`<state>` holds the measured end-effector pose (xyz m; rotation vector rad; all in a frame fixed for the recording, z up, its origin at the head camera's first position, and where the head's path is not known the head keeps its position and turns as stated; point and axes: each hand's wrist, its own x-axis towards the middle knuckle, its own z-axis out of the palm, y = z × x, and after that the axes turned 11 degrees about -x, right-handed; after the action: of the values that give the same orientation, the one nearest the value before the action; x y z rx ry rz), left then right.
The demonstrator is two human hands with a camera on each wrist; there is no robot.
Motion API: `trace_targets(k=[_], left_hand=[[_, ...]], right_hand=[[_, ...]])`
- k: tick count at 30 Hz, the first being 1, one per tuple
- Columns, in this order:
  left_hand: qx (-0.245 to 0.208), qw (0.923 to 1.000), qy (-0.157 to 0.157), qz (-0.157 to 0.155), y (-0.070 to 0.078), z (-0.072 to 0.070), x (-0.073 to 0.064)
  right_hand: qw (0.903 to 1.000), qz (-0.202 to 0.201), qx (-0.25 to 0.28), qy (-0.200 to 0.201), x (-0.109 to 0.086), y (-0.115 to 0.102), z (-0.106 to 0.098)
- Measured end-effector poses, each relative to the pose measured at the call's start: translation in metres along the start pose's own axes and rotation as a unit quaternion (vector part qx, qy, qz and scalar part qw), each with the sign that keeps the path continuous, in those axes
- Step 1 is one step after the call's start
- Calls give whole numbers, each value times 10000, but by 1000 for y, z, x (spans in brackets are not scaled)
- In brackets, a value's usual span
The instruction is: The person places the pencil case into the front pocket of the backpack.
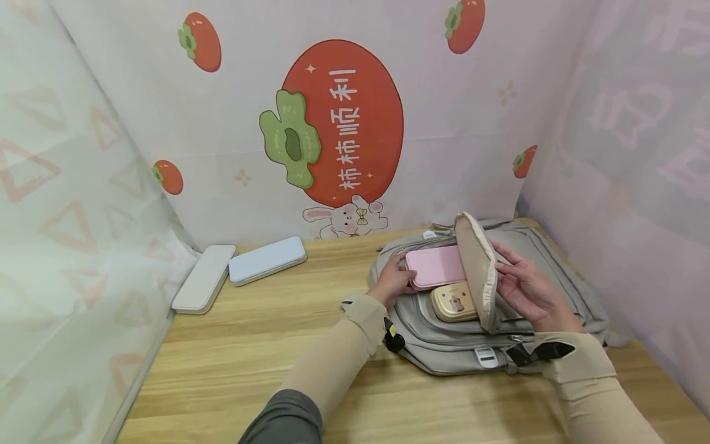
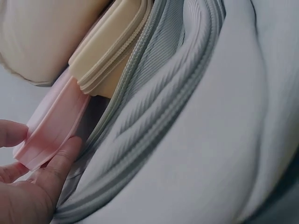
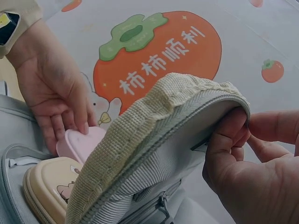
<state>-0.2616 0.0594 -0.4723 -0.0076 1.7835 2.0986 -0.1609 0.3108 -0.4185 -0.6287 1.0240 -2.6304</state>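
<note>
A grey backpack (image 1: 554, 271) lies flat on the table, its front pocket unzipped. My left hand (image 1: 392, 280) grips the near end of a pink case (image 1: 435, 266), thumb on top and fingers beneath, as the left wrist view shows. The case's other end goes under the lifted pocket flap (image 1: 478, 265). Beside it in the pocket sits a cream zipped case (image 1: 455, 302) with a small cartoon animal on its lid. With thumb and fingers, my right hand (image 3: 257, 172) pinches the flap's zippered edge and holds it raised.
On the left of the wooden table (image 1: 249, 345) lie a white case (image 1: 204, 279) and a light blue case (image 1: 267, 260), ends close together. A printed cloth (image 1: 238, 123) with persimmons hangs at the back, and pale cloths flank both sides. Straps and buckles (image 1: 486, 357) edge the backpack's near side.
</note>
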Motion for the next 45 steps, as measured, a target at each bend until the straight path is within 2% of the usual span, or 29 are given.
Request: trace_targets(k=[13, 20, 29, 40, 43, 45], left_hand=[[69, 9998, -155, 95, -6, 17, 7], [-7, 9998, 99, 166, -11, 32, 6], [499, 9976, 420, 238, -15, 41, 8], [1258, 9905, 441, 331, -11, 45, 13], [1326, 9898, 418, 321, -11, 45, 12], [1362, 9894, 414, 299, -10, 44, 11]], right_hand=[[9997, -79, 248, 48, -7, -1, -1], [9996, 69, -57, 252, -7, -5, 2], [9993, 104, -66, 360, -7, -3, 4], [9996, 53, -8, 268, -6, -4, 4], [9991, 75, -94, 406, -5, -4, 6], [9968, 93, -304, 727, -4, -5, 8]])
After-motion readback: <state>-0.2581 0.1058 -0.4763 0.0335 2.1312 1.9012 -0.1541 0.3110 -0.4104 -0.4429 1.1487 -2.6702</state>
